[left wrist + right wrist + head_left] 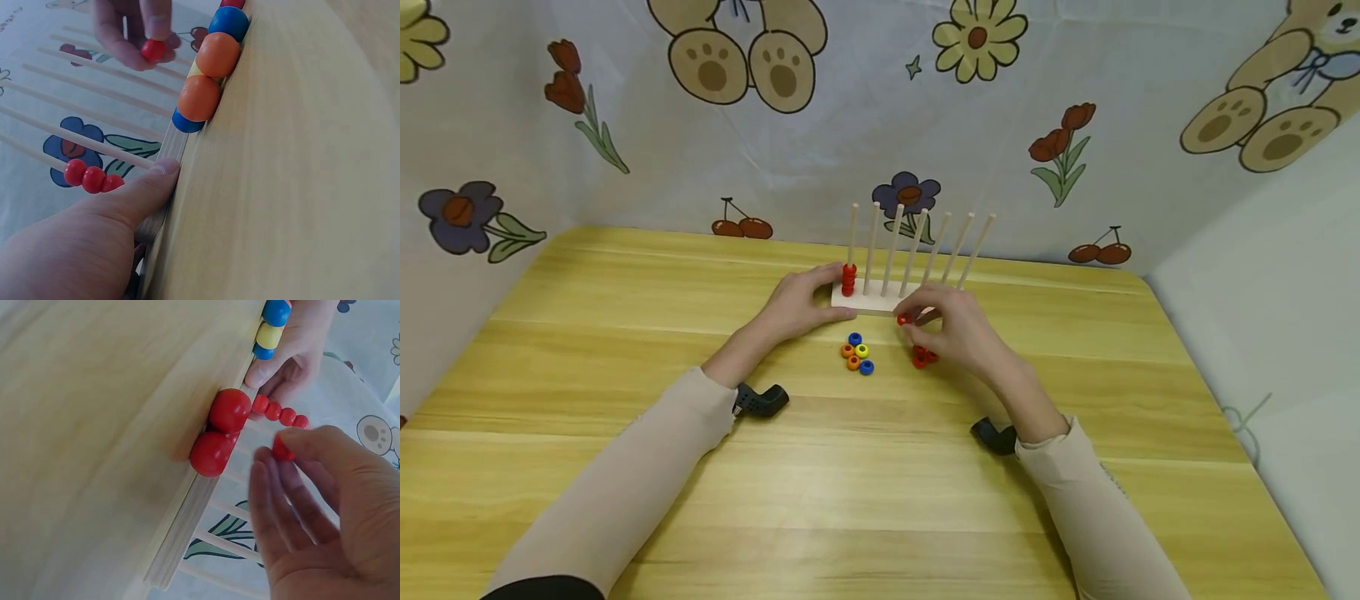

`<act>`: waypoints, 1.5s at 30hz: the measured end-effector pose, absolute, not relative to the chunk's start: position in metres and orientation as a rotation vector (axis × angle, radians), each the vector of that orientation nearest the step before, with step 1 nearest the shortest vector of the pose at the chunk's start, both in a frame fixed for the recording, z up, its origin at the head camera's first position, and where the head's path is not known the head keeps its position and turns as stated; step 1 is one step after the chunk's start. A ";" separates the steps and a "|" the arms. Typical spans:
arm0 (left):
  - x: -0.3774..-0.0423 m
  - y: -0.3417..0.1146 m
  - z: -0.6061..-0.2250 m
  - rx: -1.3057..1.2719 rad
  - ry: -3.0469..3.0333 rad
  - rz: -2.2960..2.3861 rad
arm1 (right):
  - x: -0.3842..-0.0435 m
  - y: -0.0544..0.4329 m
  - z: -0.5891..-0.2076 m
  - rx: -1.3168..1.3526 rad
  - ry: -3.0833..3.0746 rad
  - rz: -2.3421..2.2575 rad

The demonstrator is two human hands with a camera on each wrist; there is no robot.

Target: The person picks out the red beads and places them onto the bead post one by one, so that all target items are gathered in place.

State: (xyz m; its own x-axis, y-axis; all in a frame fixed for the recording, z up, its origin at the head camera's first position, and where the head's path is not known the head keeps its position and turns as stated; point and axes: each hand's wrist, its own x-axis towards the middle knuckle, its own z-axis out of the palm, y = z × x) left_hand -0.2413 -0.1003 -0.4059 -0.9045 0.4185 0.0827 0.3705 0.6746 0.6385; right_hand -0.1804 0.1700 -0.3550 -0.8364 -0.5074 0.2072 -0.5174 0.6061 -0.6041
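Note:
A wooden peg stand (874,303) with a row of upright pegs is at the table's back. Several red beads (848,282) are stacked on its leftmost peg. My left hand (793,304) grips the stand's left end, with the thumb (153,184) along the front; its other fingers are mostly hidden behind. In front of the stand, my right hand (958,329) pinches a red bead (282,447) between thumb and fingertips. Loose red beads (229,410) lie beneath that hand. Left of them is a small group of blue, yellow and orange beads (853,363).
The wood-grain table (850,483) extends toward me on both sides of the forearms. A printed cloth (850,150) with bears and flowers hangs behind it. Black wrist-worn pieces (763,401) protrude inward from both cuffs.

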 end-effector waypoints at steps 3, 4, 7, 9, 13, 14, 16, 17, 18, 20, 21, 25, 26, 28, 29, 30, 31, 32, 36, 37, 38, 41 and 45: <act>-0.242 -0.100 -0.405 0.677 2.805 1.061 | -0.181 0.168 -0.350 0.899 -2.716 1.109; -0.242 -0.100 -0.405 0.682 2.803 1.065 | -0.182 0.167 -0.348 0.901 -2.682 1.123; -0.243 -0.100 -0.406 0.688 2.803 1.070 | -0.183 0.164 -0.340 0.900 -2.590 1.148; -0.243 -0.100 -0.406 0.688 2.804 1.067 | -0.184 0.160 -0.335 0.892 -2.539 1.159; -0.242 -0.102 -0.408 0.690 2.806 1.054 | -0.188 0.152 -0.321 0.871 -2.447 1.152; -0.242 -0.102 -0.408 0.690 2.807 1.054 | -0.189 0.149 -0.317 0.866 -2.418 1.146; -0.243 -0.103 -0.408 0.696 2.812 1.059 | -0.191 0.143 -0.307 0.867 -2.353 1.153; -0.243 -0.103 -0.408 0.698 2.815 1.064 | -0.193 0.139 -0.302 0.870 -2.315 1.168; -0.243 -0.103 -0.408 0.703 2.817 1.069 | -0.194 0.136 -0.297 0.872 -2.281 1.179; -0.242 -0.104 -0.408 0.710 2.820 1.074 | -0.198 0.129 -0.287 0.879 -2.220 1.206; -0.242 -0.105 -0.408 0.712 2.820 1.076 | -0.199 0.125 -0.283 0.879 -2.200 1.205; -0.241 -0.105 -0.407 0.715 2.811 1.088 | -0.208 0.111 -0.271 0.859 -2.163 1.129; -0.241 -0.105 -0.407 0.714 2.809 1.093 | -0.210 0.108 -0.270 0.851 -2.163 1.102; -0.240 -0.104 -0.407 0.714 2.808 1.095 | -0.214 0.103 -0.269 0.838 -2.166 1.043; -0.240 -0.104 -0.407 0.715 2.810 1.094 | -0.215 0.101 -0.269 0.832 -2.171 1.023; -0.240 -0.104 -0.407 0.717 2.811 1.093 | -0.216 0.099 -0.269 0.825 -2.176 1.005; -0.240 -0.103 -0.407 0.720 2.811 1.092 | -0.217 0.098 -0.270 0.814 -2.187 0.983; -0.240 -0.103 -0.408 0.722 2.813 1.088 | -0.218 0.098 -0.271 0.805 -2.198 0.969; -0.241 -0.102 -0.407 0.735 2.812 1.080 | -0.221 0.098 -0.276 0.771 -2.241 0.925; -0.242 -0.102 -0.407 0.733 2.812 1.079 | -0.221 0.098 -0.276 0.766 -2.248 0.913; -0.242 -0.102 -0.407 0.730 2.813 1.076 | -0.222 0.097 -0.277 0.763 -2.255 0.905; -0.243 -0.102 -0.407 0.719 2.815 1.073 | -0.222 0.096 -0.277 0.755 -2.284 0.870; -0.243 -0.103 -0.408 0.716 2.817 1.070 | -0.221 0.094 -0.277 0.760 -2.331 0.838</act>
